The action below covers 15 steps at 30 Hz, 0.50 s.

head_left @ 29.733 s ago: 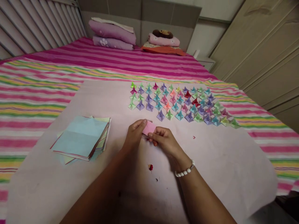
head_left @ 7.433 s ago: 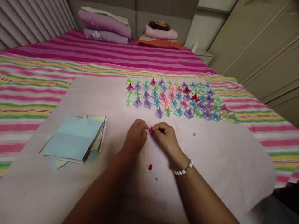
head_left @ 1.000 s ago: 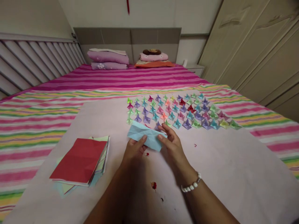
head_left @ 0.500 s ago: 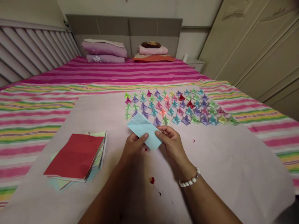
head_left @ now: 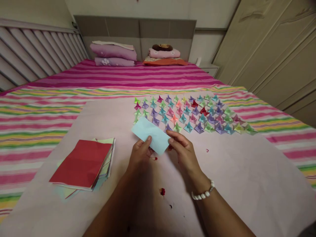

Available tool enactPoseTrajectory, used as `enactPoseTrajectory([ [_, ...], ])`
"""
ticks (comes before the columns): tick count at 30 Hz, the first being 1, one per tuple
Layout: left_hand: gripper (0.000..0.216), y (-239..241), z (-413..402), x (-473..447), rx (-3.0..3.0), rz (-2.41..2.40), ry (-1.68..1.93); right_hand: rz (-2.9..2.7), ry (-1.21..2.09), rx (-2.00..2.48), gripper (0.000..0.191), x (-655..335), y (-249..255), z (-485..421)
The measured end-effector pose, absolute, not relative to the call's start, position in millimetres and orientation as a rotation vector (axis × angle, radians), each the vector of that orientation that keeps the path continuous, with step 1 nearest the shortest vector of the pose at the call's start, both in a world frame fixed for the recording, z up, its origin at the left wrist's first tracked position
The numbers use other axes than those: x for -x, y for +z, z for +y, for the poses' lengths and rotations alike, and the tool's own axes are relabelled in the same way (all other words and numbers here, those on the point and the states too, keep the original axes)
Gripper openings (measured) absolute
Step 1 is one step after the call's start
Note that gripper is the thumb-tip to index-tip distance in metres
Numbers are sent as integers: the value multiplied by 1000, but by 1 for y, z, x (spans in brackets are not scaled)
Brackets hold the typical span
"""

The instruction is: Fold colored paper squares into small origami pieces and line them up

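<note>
A light blue sheet of paper [head_left: 151, 133], folded into a narrow rectangle, is held up tilted between both hands. My left hand [head_left: 141, 152] pinches its lower edge, thumb on top and fingers behind. At the right corner, the thumb and forefinger of my right hand [head_left: 184, 149] grip the paper; a white beaded bracelet [head_left: 203, 195] circles that wrist. Beyond the sheet stand rows of small folded paper figures [head_left: 189, 127] in many colours. To the left lies a stack of coloured paper [head_left: 82, 161] with a red sheet on top.
A pale sheet [head_left: 234, 177] covers the striped bed [head_left: 44, 108] beneath everything. Small red and dark scraps [head_left: 162, 191] lie on it between my forearms. Folded bedding [head_left: 113, 52] sits by the headboard, and a white rail [head_left: 41, 49] runs along the left.
The blue paper has turned slightly and now shows a plain rectangular face instead of a visible folded flap. My right hand has shifted its hold to the paper's right corner.
</note>
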<state>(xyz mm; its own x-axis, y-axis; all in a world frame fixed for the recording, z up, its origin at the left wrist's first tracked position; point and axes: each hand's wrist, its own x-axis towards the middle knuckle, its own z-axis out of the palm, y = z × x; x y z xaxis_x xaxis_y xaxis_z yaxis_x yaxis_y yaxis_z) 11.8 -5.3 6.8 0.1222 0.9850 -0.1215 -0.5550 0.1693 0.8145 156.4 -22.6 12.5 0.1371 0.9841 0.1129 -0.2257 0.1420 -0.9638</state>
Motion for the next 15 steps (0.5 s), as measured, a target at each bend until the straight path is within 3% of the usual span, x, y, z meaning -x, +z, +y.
enactPoseTrajectory([
  [6, 38, 8, -4, -12, -610, 642, 1311, -1308, 990, 948, 48, -154, 9, -24],
  [15, 27, 7, -4, -11, -634, 623, 1329, -1406, 822, 1031, 25, -151, 12, -26],
])
